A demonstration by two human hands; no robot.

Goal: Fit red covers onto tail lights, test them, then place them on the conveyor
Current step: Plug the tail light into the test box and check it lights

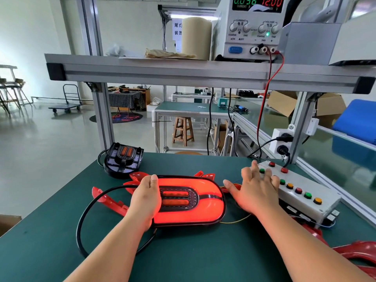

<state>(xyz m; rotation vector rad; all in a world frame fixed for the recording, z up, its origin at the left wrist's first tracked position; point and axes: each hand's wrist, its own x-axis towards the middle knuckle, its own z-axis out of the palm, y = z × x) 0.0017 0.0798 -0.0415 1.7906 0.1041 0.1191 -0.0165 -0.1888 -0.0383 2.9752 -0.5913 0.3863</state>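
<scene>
Landmark: a tail light [191, 200] lay flat on the green table [183, 261], its red cover [205, 214] fitted and glowing. We placed everything else from it.
Left hand: the left hand [145, 200] lay on the tail light's left end, thumb straight along the cover. Its other fingers were hidden, so we could not tell whether they curled round the rim.
Right hand: the right hand [256, 192], just right of the tail light, had straight, spread fingers. Their tips rested on the button box [301, 206] and held nothing.
Stage: we judged this to be the test, with the final placing not yet done.
Power: above and behind the tail light, the power supply [254, 27] read 12.00 volts and 0.096 amps.
Risk, wiring: a black cable [81, 220] looped off the tail light's left and near side, and thin wires [236, 220] ran from its right. We judged that lifting it while connected could tug them or drag the box.
Risk, cover: the hand's weight could hide a poorly seated cover, which might pop off later.
Risk, clutter: loose covers [107, 199] lay just left of and behind the tail light, so sliding it could sweep them away.
Risk, buttons: the spread fingertips could catch a neighbouring button and spoil the test.
Other unit: an uncovered light [123, 159] sat behind and to the left, apart.
</scene>
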